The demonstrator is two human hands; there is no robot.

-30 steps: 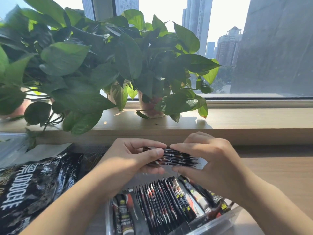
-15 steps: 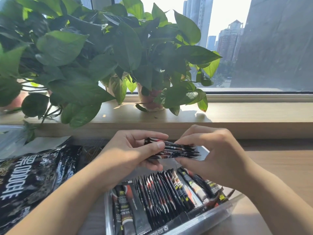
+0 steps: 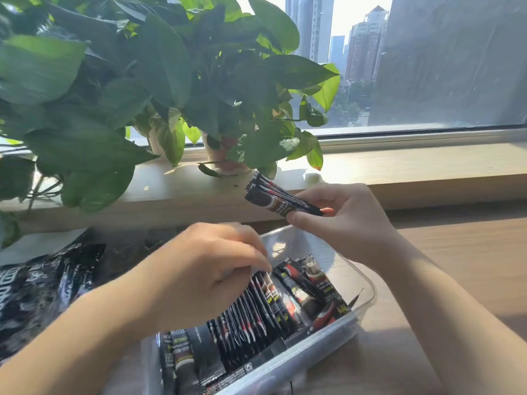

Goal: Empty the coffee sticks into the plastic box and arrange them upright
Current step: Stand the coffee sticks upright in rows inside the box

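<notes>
Rests blurred left hand [image 3: 205, 269], grasp indeterminate, on coffee sticks [image 3: 256, 315] in plastic box [image 3: 288, 367]; grips bundle [image 3: 273, 195] in right hand [image 3: 350, 220] above box.

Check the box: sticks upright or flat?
Mostly upright: the sticks stand on edge in the box, leaning; some at both ends lie flatter.

Two bare hands are noted: left hand [image 3: 205, 269] and right hand [image 3: 342, 220]. Left forearm [image 3: 85, 337] and right forearm [image 3: 456, 309] are seen uncovered to the frame edge, smooth and slender. Left hand is rendered blurred; knuckles are shown sharply on the right
</notes>
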